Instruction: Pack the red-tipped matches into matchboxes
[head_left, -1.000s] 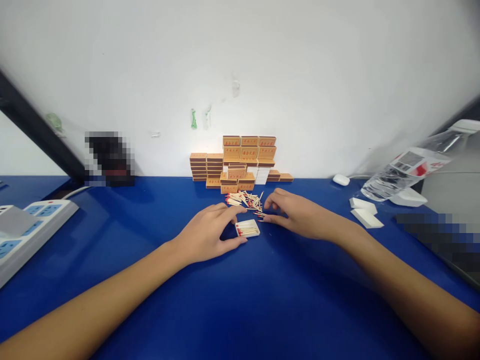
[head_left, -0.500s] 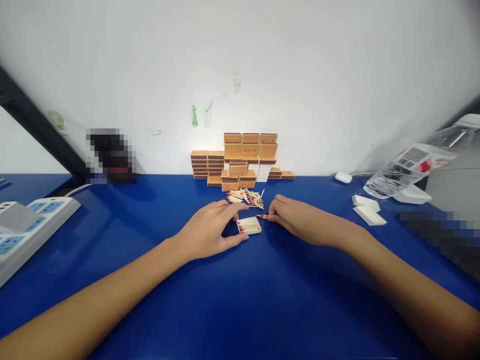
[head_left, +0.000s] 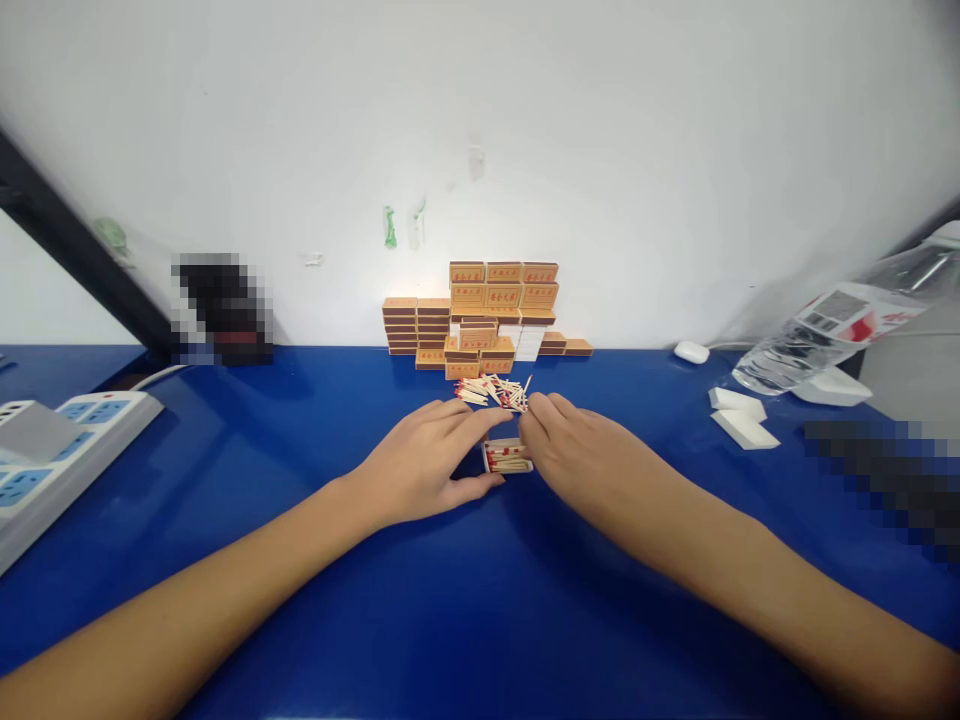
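your right hand (head_left: 574,440), pinching matches (head_left: 515,451), has reached the tray (head_left: 514,470) gripped by your left hand (head_left: 420,465), bringing more in.

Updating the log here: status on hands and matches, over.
Left hand around white tray's left end. Right hand at its right end. Matches inside; loose match pile just beyond tray.

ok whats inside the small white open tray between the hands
Inside the small white open tray lie pale wooden matches with red heads. The right hand hides its far right corner, so anything there is out of sight, as is the floor beneath the matches.
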